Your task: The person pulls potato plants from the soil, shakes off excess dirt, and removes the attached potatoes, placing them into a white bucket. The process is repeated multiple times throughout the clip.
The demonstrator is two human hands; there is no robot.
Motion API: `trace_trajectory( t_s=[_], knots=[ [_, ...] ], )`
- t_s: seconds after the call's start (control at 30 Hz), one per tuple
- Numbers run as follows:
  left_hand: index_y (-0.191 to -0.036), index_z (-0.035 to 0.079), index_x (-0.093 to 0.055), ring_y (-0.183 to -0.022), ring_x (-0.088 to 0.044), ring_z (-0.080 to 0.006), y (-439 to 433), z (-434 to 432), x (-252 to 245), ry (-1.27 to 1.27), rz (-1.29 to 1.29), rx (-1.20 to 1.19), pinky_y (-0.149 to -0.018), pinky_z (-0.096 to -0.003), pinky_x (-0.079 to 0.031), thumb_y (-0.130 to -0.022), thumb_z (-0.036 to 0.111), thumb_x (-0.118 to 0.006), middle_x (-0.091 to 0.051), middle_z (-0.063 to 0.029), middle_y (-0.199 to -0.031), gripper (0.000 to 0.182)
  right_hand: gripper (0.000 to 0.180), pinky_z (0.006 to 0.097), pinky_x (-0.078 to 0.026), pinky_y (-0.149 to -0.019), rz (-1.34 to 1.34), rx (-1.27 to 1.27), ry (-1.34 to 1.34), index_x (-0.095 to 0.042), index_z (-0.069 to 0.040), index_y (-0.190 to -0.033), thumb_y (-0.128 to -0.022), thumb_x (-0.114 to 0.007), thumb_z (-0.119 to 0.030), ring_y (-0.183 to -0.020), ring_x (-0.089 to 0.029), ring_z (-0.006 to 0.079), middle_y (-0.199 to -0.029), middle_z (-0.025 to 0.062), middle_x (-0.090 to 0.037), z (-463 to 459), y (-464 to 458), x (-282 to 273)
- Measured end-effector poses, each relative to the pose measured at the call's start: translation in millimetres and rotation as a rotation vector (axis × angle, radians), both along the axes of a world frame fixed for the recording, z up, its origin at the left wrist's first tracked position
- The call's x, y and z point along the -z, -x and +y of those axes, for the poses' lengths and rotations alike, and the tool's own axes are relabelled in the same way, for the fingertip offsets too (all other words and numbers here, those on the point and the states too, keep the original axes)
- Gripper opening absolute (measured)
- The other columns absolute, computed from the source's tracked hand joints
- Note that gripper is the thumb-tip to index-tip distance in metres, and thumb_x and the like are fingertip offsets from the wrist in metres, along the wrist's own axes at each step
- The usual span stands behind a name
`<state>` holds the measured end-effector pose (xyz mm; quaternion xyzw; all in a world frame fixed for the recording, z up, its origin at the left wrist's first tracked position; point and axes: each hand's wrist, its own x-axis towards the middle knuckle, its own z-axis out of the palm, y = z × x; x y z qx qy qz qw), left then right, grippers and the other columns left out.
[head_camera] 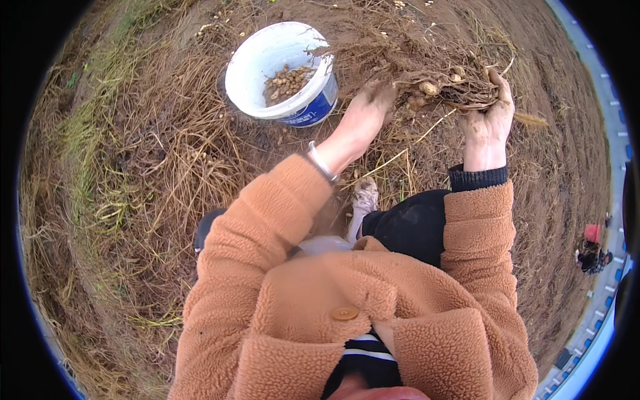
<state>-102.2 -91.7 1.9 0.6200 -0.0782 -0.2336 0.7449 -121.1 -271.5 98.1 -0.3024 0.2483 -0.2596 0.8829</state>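
My right hand (487, 117), soil on its palm, holds a bundle of dried peanut plants (470, 97) by its right end. Muddy roots spread from the bundle to the upper left, with a few pale peanut pods (428, 89) hanging among them. At the bundle's left end is my left hand (372, 102), its fingers blurred and partly hidden, so their grip is unclear; a silver-coloured bangle circles that wrist. Left of this hand stands a white plastic bucket (245, 92) with a blue printed panel, slightly tilted, holding a layer of peanuts (286, 82) at the bottom.
Dry stalks (185, 150) lie in a heap left of the bucket. Loose pods (202, 31) dot the soil beyond it. A muddy shoe (366, 195) is below my hands. Far off at the right edge, a person (592, 260) is near a red bucket (592, 233).
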Motion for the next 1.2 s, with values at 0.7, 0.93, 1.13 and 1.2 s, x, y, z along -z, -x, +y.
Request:
trace_trajectory(
  t_s=[0.7,0.93,1.13,1.2],
  knots=[
    [-0.095,0.003,-0.054,-0.1,-0.058,-0.0239,21,-14,-26,0.936,0.596,-0.035,-0.087,-0.0351,-0.054,-0.103,0.02,-0.042,-0.055,-0.008,-0.091,0.021,0.018,0.0537,-0.052,-0.093,0.002,0.027,0.141,-0.058,-0.006,-0.106,-0.09,-0.06,-0.015,-0.106,-0.059,0.031,-0.114,0.0129,-0.059,29,-3,-1],
    [-0.103,0.0,-0.056,-0.084,-0.062,-0.0181,19,-12,-18,0.912,0.514,-0.002,-0.069,-0.0257,-0.053,-0.099,0.011,-0.05,-0.059,-0.0133,-0.104,0.014,0.014,0.0529,-0.054,-0.092,-0.023,-0.015,0.142,-0.057,-0.007,-0.102,-0.091,-0.058,-0.016,-0.104,-0.06,0.029,-0.112,0.0111,-0.06,23,-6,5],
    [-0.106,0.0,-0.064,-0.06,-0.054,-0.0082,12,9,-7,0.436,0.105,0.15,-0.047,-0.02,-0.038,-0.1,0.026,-0.051,-0.06,-0.0035,-0.074,0.029,0.011,0.0477,-0.057,-0.086,-0.05,-0.058,0.138,-0.059,-0.004,-0.1,-0.092,-0.058,-0.012,-0.095,-0.065,0.026,-0.103,0.0102,-0.065,17,-6,8],
    [-0.105,0.002,-0.065,-0.056,-0.052,-0.0075,7,17,-4,0.144,-0.251,0.154,-0.046,-0.0206,-0.037,-0.1,0.029,-0.05,-0.061,-0.002,-0.072,0.031,0.011,0.0462,-0.059,-0.083,-0.045,-0.075,0.139,-0.059,-0.004,-0.1,-0.092,-0.058,-0.011,-0.092,-0.066,0.0256,-0.1,0.01,-0.066,18,-5,8]
  ],
)
